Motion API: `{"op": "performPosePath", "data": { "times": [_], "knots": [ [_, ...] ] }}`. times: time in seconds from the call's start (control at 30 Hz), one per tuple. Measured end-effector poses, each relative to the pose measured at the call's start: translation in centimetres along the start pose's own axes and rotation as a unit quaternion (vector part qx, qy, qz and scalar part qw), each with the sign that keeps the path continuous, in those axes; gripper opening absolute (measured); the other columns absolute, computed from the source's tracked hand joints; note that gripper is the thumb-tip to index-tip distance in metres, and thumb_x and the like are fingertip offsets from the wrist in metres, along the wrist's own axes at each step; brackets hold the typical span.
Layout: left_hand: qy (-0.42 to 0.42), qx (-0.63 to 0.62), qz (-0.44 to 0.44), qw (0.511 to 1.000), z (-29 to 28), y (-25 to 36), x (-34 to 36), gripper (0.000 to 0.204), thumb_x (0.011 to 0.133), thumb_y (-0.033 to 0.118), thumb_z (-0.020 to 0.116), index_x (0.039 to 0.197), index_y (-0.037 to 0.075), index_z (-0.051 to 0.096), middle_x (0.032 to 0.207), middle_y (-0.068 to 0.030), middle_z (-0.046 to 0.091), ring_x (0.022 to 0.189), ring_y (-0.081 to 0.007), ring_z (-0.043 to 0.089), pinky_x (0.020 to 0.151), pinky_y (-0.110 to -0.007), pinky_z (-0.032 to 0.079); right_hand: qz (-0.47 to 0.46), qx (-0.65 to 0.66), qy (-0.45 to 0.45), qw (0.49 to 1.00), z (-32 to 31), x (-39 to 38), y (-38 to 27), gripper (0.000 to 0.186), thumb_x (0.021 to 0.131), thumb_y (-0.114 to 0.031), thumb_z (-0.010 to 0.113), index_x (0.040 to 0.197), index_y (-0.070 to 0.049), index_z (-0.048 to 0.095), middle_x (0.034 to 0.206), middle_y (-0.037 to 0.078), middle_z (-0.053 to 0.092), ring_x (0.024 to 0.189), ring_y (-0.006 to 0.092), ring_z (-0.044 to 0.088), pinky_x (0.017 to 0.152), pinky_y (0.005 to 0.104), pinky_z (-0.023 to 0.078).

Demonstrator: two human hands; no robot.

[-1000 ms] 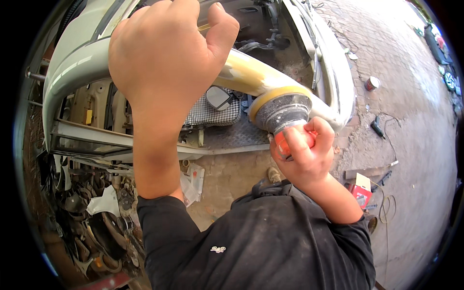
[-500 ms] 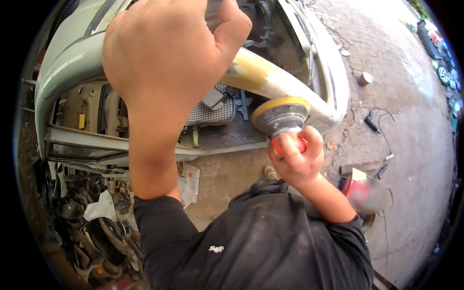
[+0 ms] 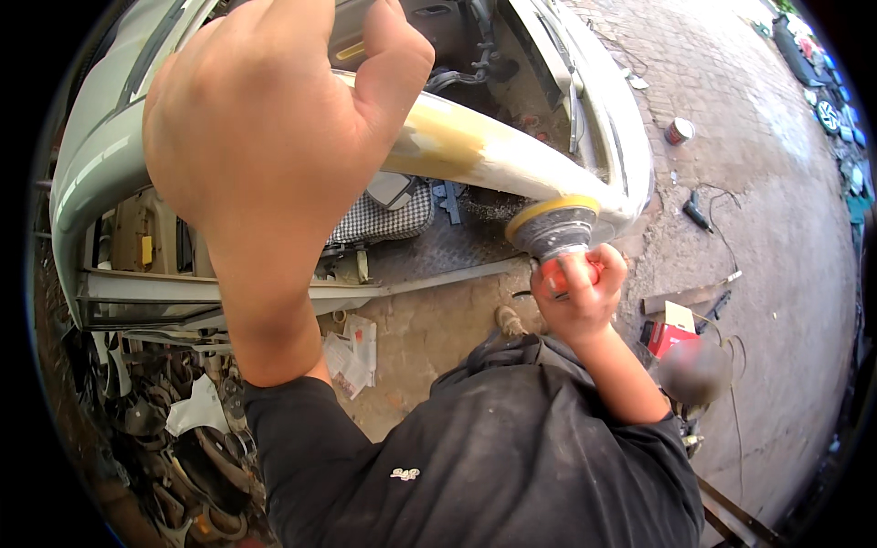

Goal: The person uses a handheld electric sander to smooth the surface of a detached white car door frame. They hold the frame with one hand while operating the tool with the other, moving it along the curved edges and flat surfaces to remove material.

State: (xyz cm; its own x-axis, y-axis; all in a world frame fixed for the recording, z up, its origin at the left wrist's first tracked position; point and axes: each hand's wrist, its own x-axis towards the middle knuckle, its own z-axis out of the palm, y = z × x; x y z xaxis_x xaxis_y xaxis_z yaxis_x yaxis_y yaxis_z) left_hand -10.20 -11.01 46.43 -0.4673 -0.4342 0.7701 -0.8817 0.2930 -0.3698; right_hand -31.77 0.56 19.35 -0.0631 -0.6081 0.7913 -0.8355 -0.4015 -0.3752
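My left hand point(image 3: 265, 119) looms large at upper left over the white car frame point(image 3: 119, 183), fingers curled; what they grip is hidden. My right hand point(image 3: 585, 297) grips the red body point(image 3: 554, 279) of a rotary sander with a dusty grey head and yellow-rimmed pad point(image 3: 553, 224). The pad is up against the underside of the right end of a white pillar point(image 3: 502, 155), which carries a yellowish patch of filler point(image 3: 438, 137). Behind the pillar, the open car interior shows a checked seat point(image 3: 384, 219) with a grey mirror-like piece point(image 3: 388, 190) on it.
Car parts point(image 3: 183, 438) pile up at lower left beside white sheets point(image 3: 352, 356). On the right ground lie a can point(image 3: 679, 131), a black power tool point(image 3: 696, 212) with cords, and a red box point(image 3: 671, 340). A shoe point(image 3: 509, 321) shows below the car; more parts line the far right.
The sander and my right hand have shifted right along the pillar toward its end. My left hand appears further left, and the whole view has shifted slightly.
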Motion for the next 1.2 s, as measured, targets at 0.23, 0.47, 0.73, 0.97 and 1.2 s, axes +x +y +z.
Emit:
{"op": "performPosePath", "data": {
  "times": [0.23,0.47,0.73,0.97,1.2],
  "knots": [
    [0.003,0.002,-0.021,1.000,0.3,-0.2,-0.3,0.048,0.097,0.040,0.072,0.069,0.006,0.053,0.064,-0.0072,0.054,0.057,-0.0284,0.051,0.053,-0.042,0.039,0.000,0.029,0.000,1.000,-1.3,3.8,-2.6,0.071,0.058,-0.008,0.096,0.122,-0.017,0.067,0.120,0.018,0.052,0.092,0.0322,0.062,0.072,0.0419,0.054],
    [0.000,-0.003,-0.019,1.000,0.3,-0.1,-0.2,0.048,0.098,0.042,0.071,0.069,0.006,0.056,0.064,-0.0066,0.056,0.058,-0.0274,0.053,0.054,-0.041,0.040,0.011,0.004,0.010,1.000,-0.5,0.3,0.8,0.072,0.061,-0.006,0.094,0.126,-0.017,0.065,0.121,0.019,0.051,0.093,0.0322,0.061,0.074,0.0432,0.054],
    [-0.019,0.002,-0.058,0.998,0.1,0.4,-0.2,0.047,0.099,0.041,0.070,0.070,0.006,0.057,0.065,-0.0052,0.059,0.058,-0.0256,0.054,0.054,-0.040,0.041,-0.048,0.017,0.033,0.998,0.3,1.6,-0.9,0.060,0.063,-0.010,0.092,0.118,-0.020,0.071,0.116,0.016,0.055,0.089,0.0308,0.062,0.066,0.0387,0.054],
    [-0.023,-0.007,-0.024,0.999,0.0,-0.1,-0.1,0.046,0.099,0.040,0.070,0.070,0.006,0.057,0.065,-0.0047,0.058,0.058,-0.0250,0.053,0.054,-0.040,0.040,-0.051,0.023,0.061,0.997,1.8,-0.5,0.5,0.065,0.062,-0.005,0.092,0.120,-0.021,0.069,0.122,0.017,0.052,0.091,0.0300,0.062,0.066,0.0391,0.054],
    [-0.007,-0.008,-0.040,0.999,0.2,0.3,-0.3,0.044,0.097,0.037,0.070,0.069,0.006,0.057,0.064,-0.0052,0.059,0.057,-0.0257,0.053,0.054,-0.040,0.040,-0.023,0.017,0.055,0.998,1.1,-0.8,0.9,0.071,0.060,-0.005,0.094,0.124,-0.022,0.069,0.121,0.017,0.053,0.089,0.0300,0.063,0.068,0.0390,0.054]
  ]
}}
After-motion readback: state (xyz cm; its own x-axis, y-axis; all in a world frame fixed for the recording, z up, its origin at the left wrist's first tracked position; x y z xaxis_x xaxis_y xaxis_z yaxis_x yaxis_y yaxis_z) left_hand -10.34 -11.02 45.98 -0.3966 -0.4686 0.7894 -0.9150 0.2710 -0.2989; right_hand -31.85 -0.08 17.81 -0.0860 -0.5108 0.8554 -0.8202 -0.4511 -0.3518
